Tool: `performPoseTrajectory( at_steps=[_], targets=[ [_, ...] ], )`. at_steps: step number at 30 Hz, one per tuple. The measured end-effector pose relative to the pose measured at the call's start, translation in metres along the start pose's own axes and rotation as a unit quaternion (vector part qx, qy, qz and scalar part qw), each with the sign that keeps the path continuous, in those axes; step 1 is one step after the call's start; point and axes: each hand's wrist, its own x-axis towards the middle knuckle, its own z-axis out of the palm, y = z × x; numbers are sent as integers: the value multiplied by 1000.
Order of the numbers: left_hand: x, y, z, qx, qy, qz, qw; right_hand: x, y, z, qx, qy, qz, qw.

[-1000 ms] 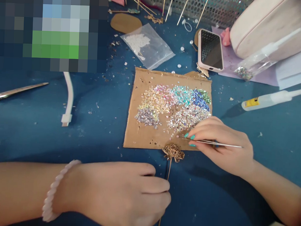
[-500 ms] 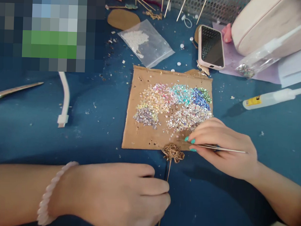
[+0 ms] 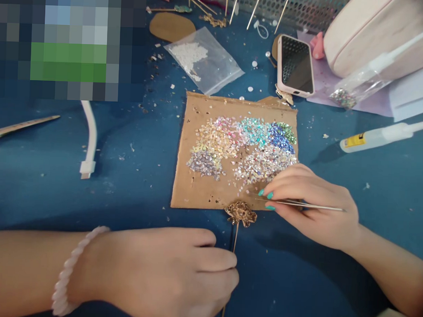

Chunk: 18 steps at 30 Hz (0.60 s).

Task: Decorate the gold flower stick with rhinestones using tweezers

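My left hand (image 3: 179,273), a beaded bracelet at its wrist, is closed around the thin stem of a gold-brown metal flower (image 3: 241,213). The flower head lies at the front edge of a cardboard sheet (image 3: 199,195). Pinched in the fingers of my right hand (image 3: 310,203) are thin metal tweezers (image 3: 321,207), their tips pointing left just above the cardboard, near the flower. Small shiny stones (image 3: 263,165) are spread over the cardboard in patches of silver, yellow, pink, turquoise, blue, green and grey. Whether the tips hold a stone is too small to tell.
Behind the cardboard lie a clear bag of white bits (image 3: 208,61) and a phone (image 3: 296,64). A glue bottle (image 3: 375,137) is at the right, a white cable (image 3: 90,136) and a pointed metal tool (image 3: 25,126) at the left.
The flower in my left hand has shifted very slightly to the left, and my right hand with the tweezers likewise. The whole view has also moved a little; both grips are the same.
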Motion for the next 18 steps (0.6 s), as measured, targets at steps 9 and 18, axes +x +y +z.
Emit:
performPoseTrajectory(
  at_steps=[9,18],
  targets=[
    [-1,-1,-3,-7,-9,-2,1000,0,-2,1,1,15,-2,1000],
    [0,-1,-5,9,12,-10,1000,1,1,3,-3,14,7,1000]
  ],
)
